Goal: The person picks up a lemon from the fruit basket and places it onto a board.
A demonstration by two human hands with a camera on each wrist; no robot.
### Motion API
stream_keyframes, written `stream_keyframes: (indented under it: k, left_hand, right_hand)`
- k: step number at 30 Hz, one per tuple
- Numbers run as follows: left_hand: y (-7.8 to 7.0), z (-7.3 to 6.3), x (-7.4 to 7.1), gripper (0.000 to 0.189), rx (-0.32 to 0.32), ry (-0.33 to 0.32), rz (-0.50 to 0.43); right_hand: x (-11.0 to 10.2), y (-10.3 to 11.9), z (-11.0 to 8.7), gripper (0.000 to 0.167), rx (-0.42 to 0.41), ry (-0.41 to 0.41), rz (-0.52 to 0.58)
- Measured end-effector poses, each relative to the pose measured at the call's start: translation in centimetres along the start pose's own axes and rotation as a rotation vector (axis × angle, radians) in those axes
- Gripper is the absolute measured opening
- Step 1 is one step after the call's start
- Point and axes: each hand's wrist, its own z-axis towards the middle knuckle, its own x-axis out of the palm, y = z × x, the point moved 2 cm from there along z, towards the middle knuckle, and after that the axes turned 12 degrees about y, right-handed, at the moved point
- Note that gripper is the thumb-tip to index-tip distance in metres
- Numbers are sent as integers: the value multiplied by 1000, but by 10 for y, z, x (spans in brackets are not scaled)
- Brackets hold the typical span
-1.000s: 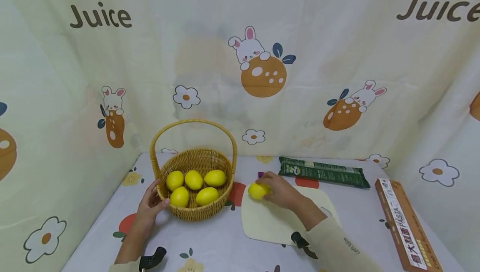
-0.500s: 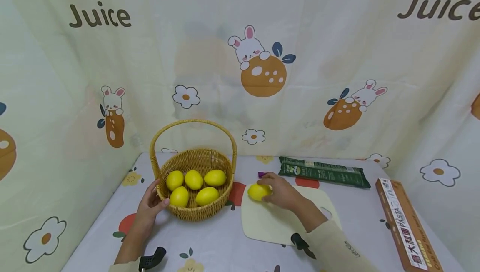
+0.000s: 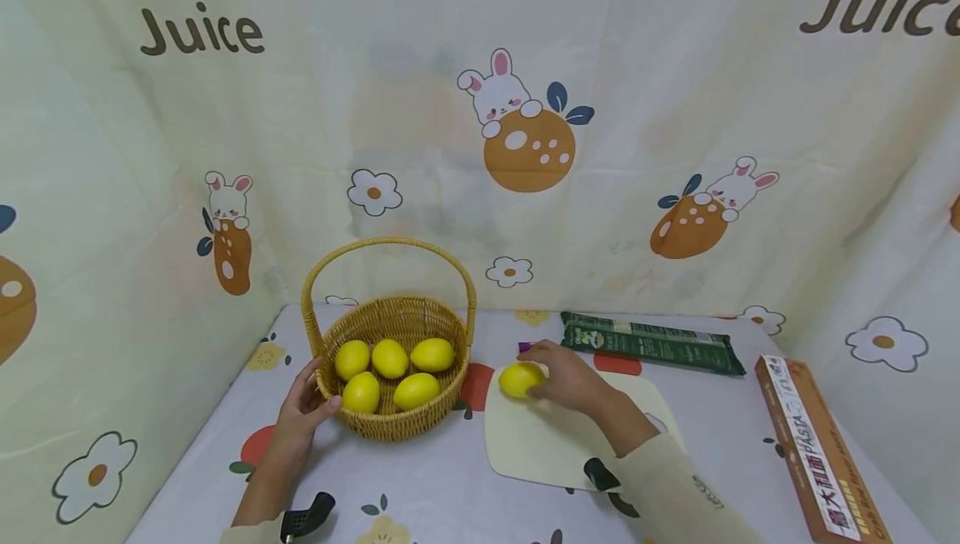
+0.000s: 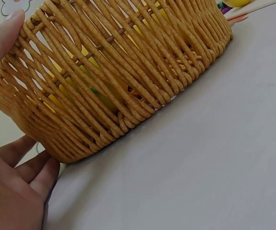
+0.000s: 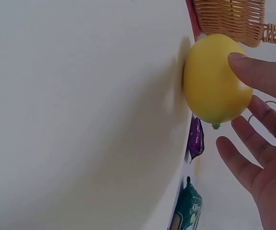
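Observation:
On the left, a wicker basket [image 3: 397,426] with a tall arched handle holds several yellow lemons [image 3: 417,392]. My left hand [image 3: 302,409] holds its left side; in the left wrist view the thumb is at the rim and the fingers [image 4: 44,175] lie by the base. A single lemon [image 3: 521,380] rests at the upper left of a cream cutting board [image 3: 547,446]. My right hand [image 3: 576,381] holds that lemon from the right. In the right wrist view the thumb [image 5: 258,74] presses on the lemon's side, while the lower fingers are spread below it.
A long green packet [image 3: 652,344] lies behind the board. Beside my right fingers is a small purple item [image 5: 196,139]. At the far right lies a brown pasta box [image 3: 821,448]. Printed curtains [image 3: 420,94] enclose the patterned tablecloth [image 3: 435,494] at the back and sides.
Both hands keep nearly the same places, on the basket and at the lemon. The lemon on the board has hardly shifted, and the view has turned very slightly.

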Motion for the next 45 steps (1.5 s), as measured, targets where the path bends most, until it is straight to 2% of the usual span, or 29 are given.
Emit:
stream_keyframes:
  k: [8, 13, 17, 20, 24, 29, 34, 39, 45]
  left_hand:
    - [0, -1, 0, 79, 1, 6, 14]
    - [0, 0, 0, 79, 7, 4, 13]
    - [1, 1, 0, 80, 3, 1, 19]
    - [3, 2, 0, 81, -9, -3, 21]
    - [1, 2, 2, 79, -6, 6, 14]
    - [-1, 2, 1, 77, -1, 1, 8]
    - [1, 1, 1, 77, -7, -17, 16]
    - [1, 1, 2, 77, -3, -15, 22]
    - [1, 2, 1, 77, 2, -12, 19]
  right_hand:
    - [-6, 11, 1, 48, 7, 14, -40]
    - [-11, 34, 3, 44, -101, 6, -31]
    - [-7, 54, 12, 43, -204, 38, -62]
    - [-2, 68, 19, 43, -241, 72, -64]
    - [3, 85, 29, 42, -246, 98, -90]
    - [10, 105, 43, 41, -249, 92, -193]
    - [20, 121, 54, 42, -242, 135, -279]
    - [28, 131, 62, 43, -225, 186, -278]
    - [36, 136, 70, 45, -241, 210, -263]
